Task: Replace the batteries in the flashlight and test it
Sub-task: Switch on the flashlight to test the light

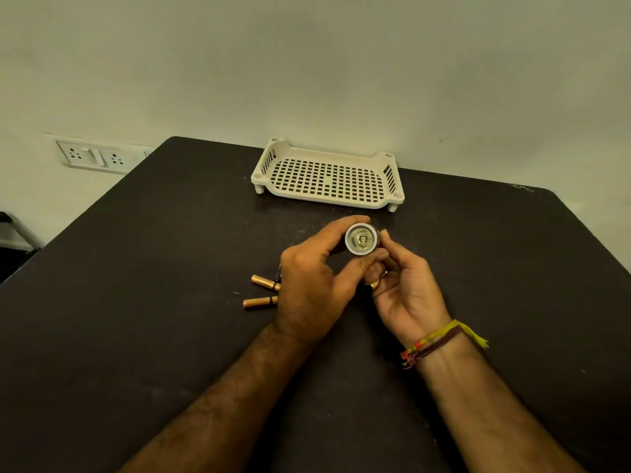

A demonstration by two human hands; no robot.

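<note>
Both hands hold the flashlight above the dark table, its round silver head and lens turned up toward me; no beam shows. My left hand wraps the head from the left, thumb under the rim. My right hand pinches it from the right and below, hiding the body. Two copper-and-black batteries lie on the table just left of my left hand, one partly under the knuckles, the other nearer me. A thin dark piece peeks out behind the left hand.
A white perforated plastic tray stands empty at the table's far edge against the wall. A wall socket panel sits at the far left. Thread bracelets circle my right wrist.
</note>
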